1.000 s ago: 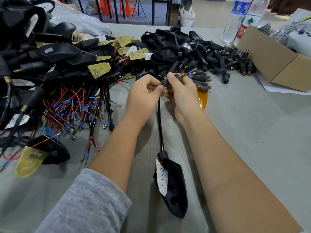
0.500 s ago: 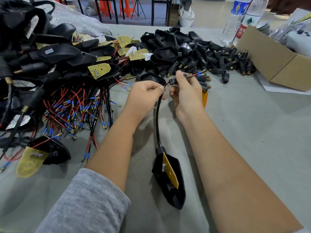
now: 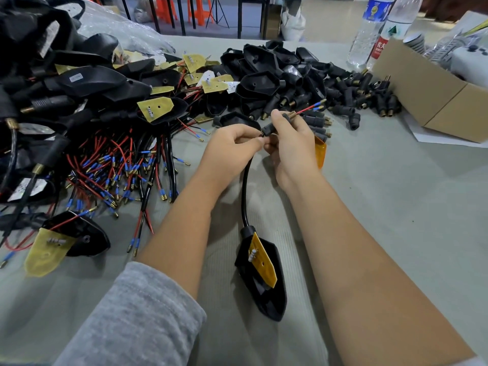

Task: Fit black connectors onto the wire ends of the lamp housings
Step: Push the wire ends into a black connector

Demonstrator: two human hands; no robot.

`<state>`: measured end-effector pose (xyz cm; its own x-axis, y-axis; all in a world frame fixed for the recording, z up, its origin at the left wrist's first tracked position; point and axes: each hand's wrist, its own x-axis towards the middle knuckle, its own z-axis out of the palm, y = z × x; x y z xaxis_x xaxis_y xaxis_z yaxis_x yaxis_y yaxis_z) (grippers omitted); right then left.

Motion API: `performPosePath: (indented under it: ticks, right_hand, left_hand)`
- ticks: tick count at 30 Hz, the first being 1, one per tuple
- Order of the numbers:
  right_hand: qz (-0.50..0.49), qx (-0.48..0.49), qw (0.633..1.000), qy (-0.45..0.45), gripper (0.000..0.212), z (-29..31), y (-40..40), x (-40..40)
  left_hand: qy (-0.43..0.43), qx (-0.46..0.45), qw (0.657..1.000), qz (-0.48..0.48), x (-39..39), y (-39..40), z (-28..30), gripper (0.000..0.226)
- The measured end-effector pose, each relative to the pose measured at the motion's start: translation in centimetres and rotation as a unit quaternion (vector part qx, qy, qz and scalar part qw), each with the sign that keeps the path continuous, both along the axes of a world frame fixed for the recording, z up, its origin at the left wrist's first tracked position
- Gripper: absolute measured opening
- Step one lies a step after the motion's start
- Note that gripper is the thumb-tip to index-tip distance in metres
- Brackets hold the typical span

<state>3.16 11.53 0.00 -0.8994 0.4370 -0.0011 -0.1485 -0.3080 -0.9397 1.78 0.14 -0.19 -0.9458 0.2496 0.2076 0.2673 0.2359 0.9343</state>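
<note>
Midway over the tabletop point(image 3: 396, 220), a black connector point(image 3: 274, 125) pinched in the curled fingers point(image 3: 276, 116) of the right hand point(image 3: 293, 143), its brass threaded tip pointing up and away, with red and blue-sleeved wire ends point(image 3: 313, 106) already poking out past that tip. Just beside it, the left hand point(image 3: 232, 143), fingers curled tight around the black cable point(image 3: 245, 186) where it enters the connector's rear. Lower on the cable, resting on the tabletop between the forearms, the lamp housing point(image 3: 266, 286), tilted with its yellow circuit board point(image 3: 262, 257) facing up. Judging by the wires showing through, this connector threaded on but perhaps not yet seated home along the cable; hard to tell for certain at this size. Tucked behind the right hand, an orange lens piece point(image 3: 320, 154), partly hidden. Farther back, a heap of loose black connectors point(image 3: 356, 96) beside more empty housings point(image 3: 258, 80). To the left, a large tangle of housings with bare red and blue wire ends point(image 3: 118, 170) lying unfitted, and one more housing point(image 3: 76, 233) near the sleeve; a good deal of work apparently left. At the far right, a cardboard box point(image 3: 435, 96) and two water bottles point(image 3: 369, 30) standing behind it.
</note>
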Motion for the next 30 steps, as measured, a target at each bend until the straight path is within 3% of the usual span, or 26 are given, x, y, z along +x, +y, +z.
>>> performPosePath:
  ticks: [3, 8, 15, 30]
  right_hand:
    - [-0.002, -0.023, 1.000, 0.007, 0.009, 0.08, 0.01, 0.02]
    - [0.000, -0.059, 0.998, 0.012, 0.011, 0.28, 0.14, 0.06]
    - [0.009, -0.047, 0.999, 0.000, 0.011, -0.04, 0.20, -0.18]
    - [0.026, -0.046, 0.999, 0.003, 0.014, 0.09, 0.34, 0.17]
  left_hand:
    - [-0.016, -0.015, 1.000, 0.007, -0.10, -0.03, -0.14, 0.020]
    - [-0.021, 0.004, 0.999, 0.029, -0.05, -0.23, -0.14, 0.014]
    - [0.007, 0.072, 0.997, 0.007, 0.06, -0.39, 0.04, 0.017]
    - [0.025, 0.078, 0.997, 0.005, -0.06, -0.52, 0.15, 0.016]
